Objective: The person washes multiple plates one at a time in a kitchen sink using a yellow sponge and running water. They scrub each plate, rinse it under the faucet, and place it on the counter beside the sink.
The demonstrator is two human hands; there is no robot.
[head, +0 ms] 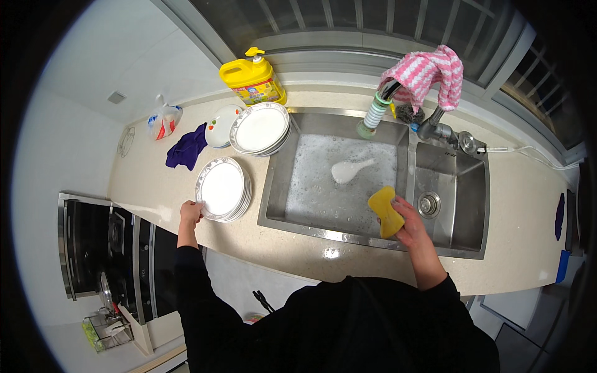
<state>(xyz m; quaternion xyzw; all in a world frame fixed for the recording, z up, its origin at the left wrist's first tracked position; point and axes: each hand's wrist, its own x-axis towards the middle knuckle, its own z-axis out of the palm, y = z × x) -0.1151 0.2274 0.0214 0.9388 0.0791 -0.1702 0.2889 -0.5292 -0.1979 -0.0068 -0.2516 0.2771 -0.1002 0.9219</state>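
Note:
My left hand (191, 212) grips the left rim of the top plate in a stack of white plates (223, 189) with patterned rims, on the counter left of the sink. In my right hand (410, 221) is a yellow sponge (386, 212), held over the right front part of the large sink basin (280, 186). Soapy water (322, 196) with bubbles lies in that basin, and a white rice paddle (347, 171) rests in it. Behind the first stack, a second stack of white plates (260, 128) stands at the basin's back left corner.
A yellow detergent jug (252, 81) stands behind the plates. Left of them are a fruit-patterned plate (224, 126), a purple cloth (187, 148) and a plastic bag (164, 122). A pink-striped cloth (422, 74) drapes the faucet, whose ribbed hose (374, 114) points into the basin. The small basin (452, 186) adjoins it.

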